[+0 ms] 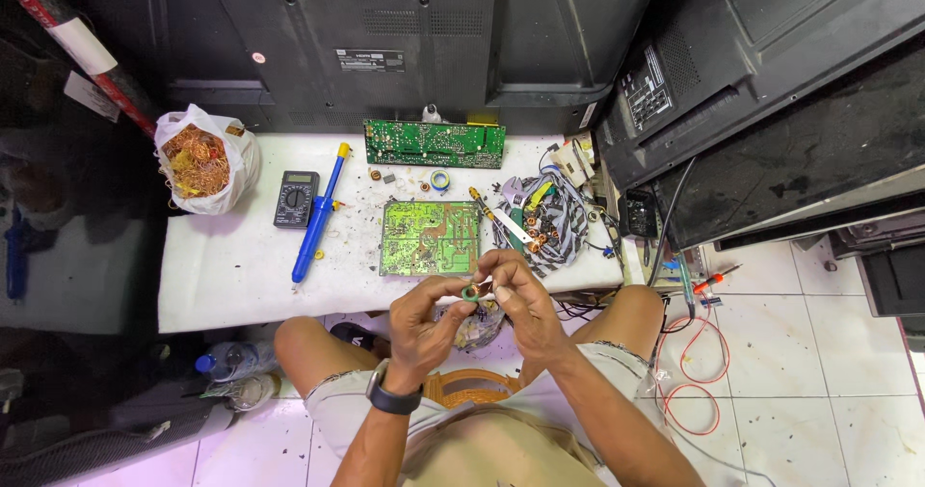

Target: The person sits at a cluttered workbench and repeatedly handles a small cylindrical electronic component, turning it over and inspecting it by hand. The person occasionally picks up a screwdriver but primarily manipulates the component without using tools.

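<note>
Both of my hands meet above my lap, just in front of the white table (231,275). My left hand (424,321), with a black watch on its wrist, pinches a small green ring-shaped coil core (470,292). My right hand (513,289) grips the same ring from the other side, fingers curled around a bit of copper wire. On the table just beyond them lies a green circuit board (430,237), solder side up. A second, longer green circuit board (435,144) rests at the table's far edge.
A blue desoldering pump (318,219) and a black multimeter (296,199) lie left of the board. A white bag of copper wire (202,159) sits at the far left. Tangled cables and tools (540,219) pile at the right. Black television backs (366,34) stand behind. A red wire (696,371) loops on the tiled floor.
</note>
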